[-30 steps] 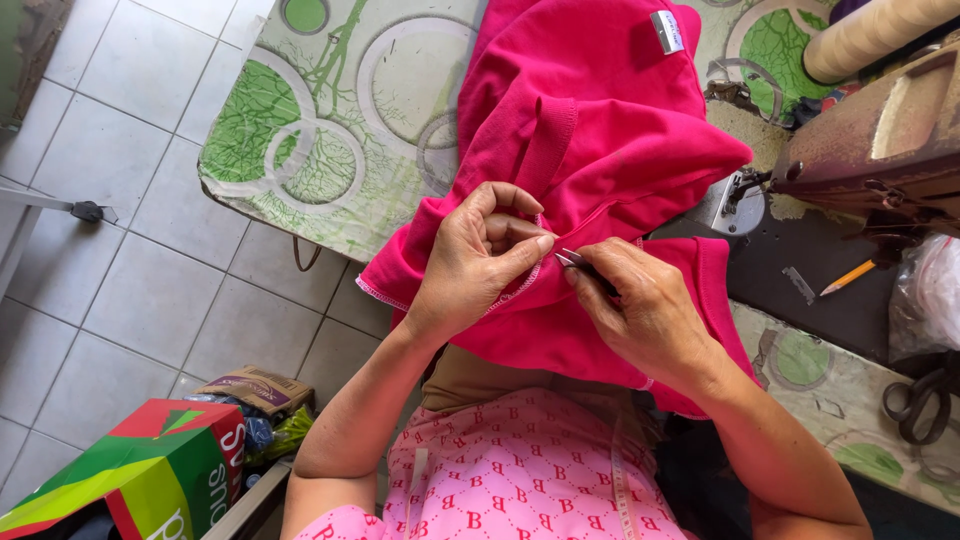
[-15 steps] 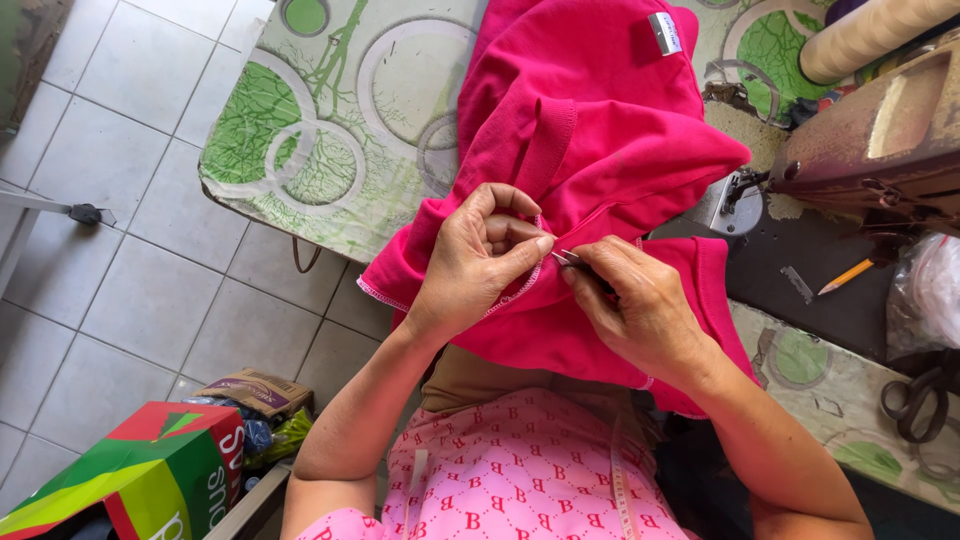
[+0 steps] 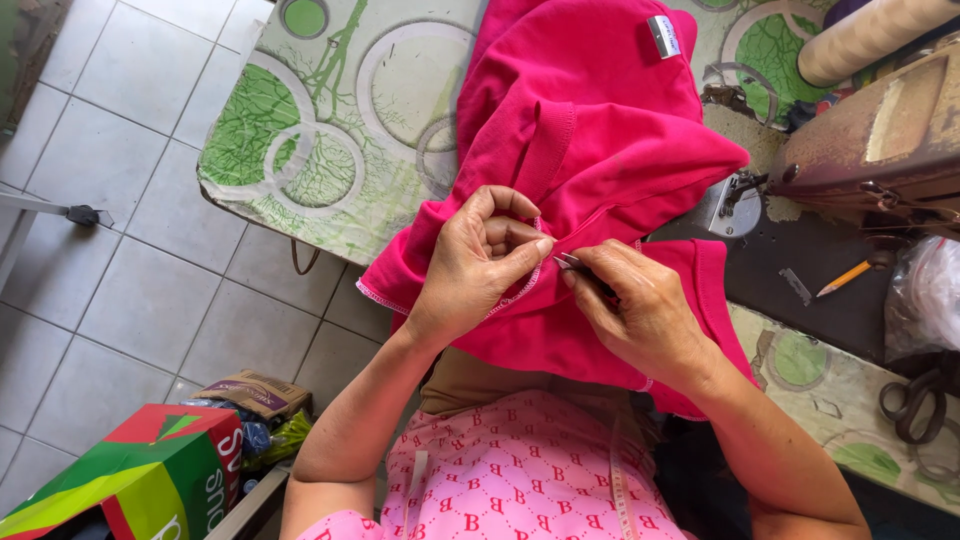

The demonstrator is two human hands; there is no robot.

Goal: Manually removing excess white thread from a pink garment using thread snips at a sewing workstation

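Note:
A bright pink garment [image 3: 600, 130] lies over the table edge and onto my lap. My left hand [image 3: 480, 262] pinches a folded seam of the garment between thumb and fingers. My right hand [image 3: 645, 312] holds a small metal tool [image 3: 575, 266], thin and pointed, with its tip at the seam right beside my left fingertips. A white stitched edge runs along the hem below my left hand. A grey label [image 3: 664, 36] sits at the garment's top.
A table with a green circle-patterned cloth [image 3: 330, 120] holds a brown sewing machine [image 3: 880, 150] at right. An orange pencil [image 3: 845, 279] and black scissors [image 3: 915, 400] lie near it. A colourful box [image 3: 140, 480] stands on the tiled floor at lower left.

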